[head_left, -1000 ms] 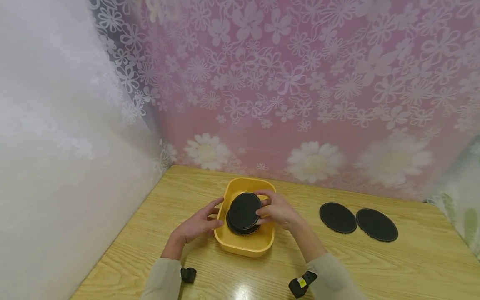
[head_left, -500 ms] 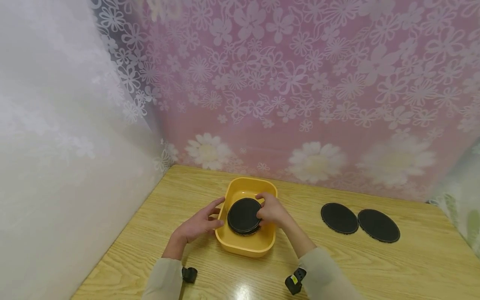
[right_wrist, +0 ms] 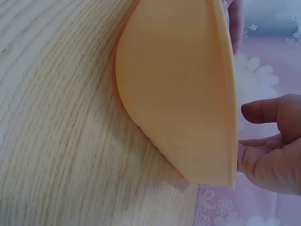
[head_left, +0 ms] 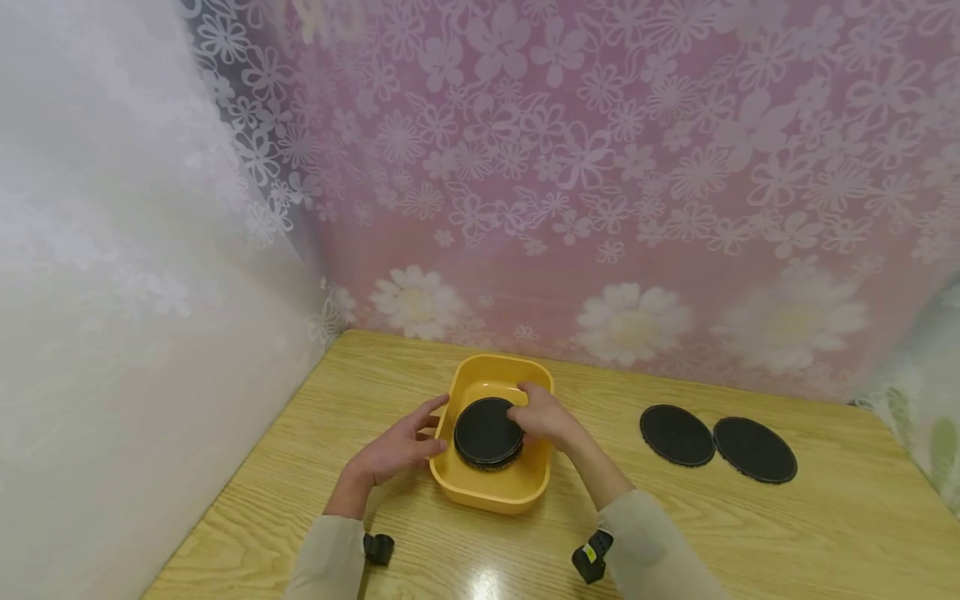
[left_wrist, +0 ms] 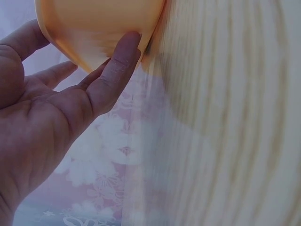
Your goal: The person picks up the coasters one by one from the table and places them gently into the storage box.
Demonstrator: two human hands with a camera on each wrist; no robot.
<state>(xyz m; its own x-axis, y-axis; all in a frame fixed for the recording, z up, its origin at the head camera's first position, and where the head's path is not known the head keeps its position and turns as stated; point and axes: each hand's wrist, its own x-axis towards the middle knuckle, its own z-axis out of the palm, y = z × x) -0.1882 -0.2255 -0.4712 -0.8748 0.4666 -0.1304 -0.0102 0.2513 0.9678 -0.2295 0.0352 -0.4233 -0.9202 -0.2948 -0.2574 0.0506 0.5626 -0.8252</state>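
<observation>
A yellow plastic tub point(head_left: 487, 497) with rounded corners stands on the table. Inside it lies a low stack of round black coasters point(head_left: 487, 431) with pale stitched edges. My left hand point(head_left: 397, 450) is against the tub's left side, fingers spread; the left wrist view shows the fingertips at its outer wall point(left_wrist: 101, 21). My right hand point(head_left: 546, 419) reaches over the tub's right rim, its thumb overlapping the stack's right edge. In the right wrist view the thumb point(right_wrist: 263, 111) shows above the rim, apart from the other fingers, whose tips are hidden inside the tub.
Two more round black coasters, one on the left point(head_left: 677, 435) and one on the right point(head_left: 754, 450), lie side by side on the wooden table point(head_left: 300, 475). A pink flowered curtain point(head_left: 525, 208) hangs behind the table, and a white one point(head_left: 150, 292) closes off the left.
The coaster held tilted by my right hand over the stack has come down onto it, and the stack now looks more even. The left hand stays at the tub's side.
</observation>
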